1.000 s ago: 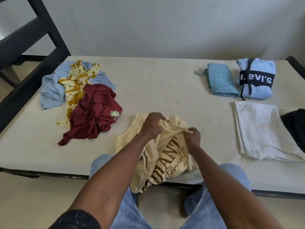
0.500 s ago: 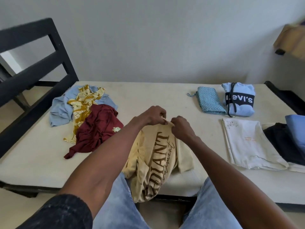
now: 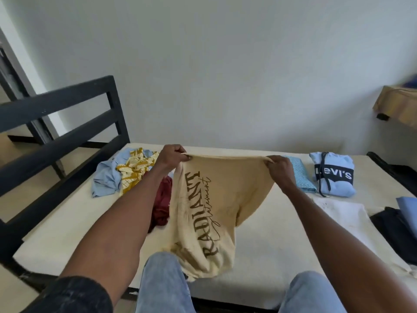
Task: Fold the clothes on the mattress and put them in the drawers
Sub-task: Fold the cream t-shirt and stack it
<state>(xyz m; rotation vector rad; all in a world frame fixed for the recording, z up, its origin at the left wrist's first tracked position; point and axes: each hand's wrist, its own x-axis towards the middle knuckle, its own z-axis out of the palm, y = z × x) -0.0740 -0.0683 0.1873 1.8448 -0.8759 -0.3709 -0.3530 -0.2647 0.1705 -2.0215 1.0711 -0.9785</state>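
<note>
A plain pale wall point(image 3: 225, 75) backs a bare cream mattress point(image 3: 270, 245) on a black bed frame point(image 3: 67, 123), and the person sits at the near edge of it, knees in faded blue jeans point(image 3: 164, 283) poking into view.

Held up over the mattress is a cream T-shirt point(image 3: 216, 199) with "RADIANT" in brown letters running down it sideways. Its top edge is stretched in a line between the two hands; the rest hangs, the bottom bunching on the mattress by the person's left knee. The left hand point(image 3: 172, 158) pinches one end of that edge, fingers curled round the cloth. The right hand point(image 3: 279, 170) grips the other end the same way.

Behind the left forearm lies a loose heap: a maroon garment point(image 3: 162, 206) partly hidden by the arm and the shirt, a mustard and white patterned piece point(image 3: 134, 170) further back, and a light blue shirt point(image 3: 106, 179) under it.

On the right, folded things sit apart from each other: a teal zigzag cloth point(image 3: 303, 177) just behind the right hand, a light blue "Levi's" hoodie point(image 3: 334, 175) beside it, a white folded garment point(image 3: 345, 215) nearer, and dark clothing point(image 3: 392, 227) with a blue piece point(image 3: 408, 206) on it at the edge. A wooden piece of furniture point(image 3: 397, 105) shows at far right.
</note>
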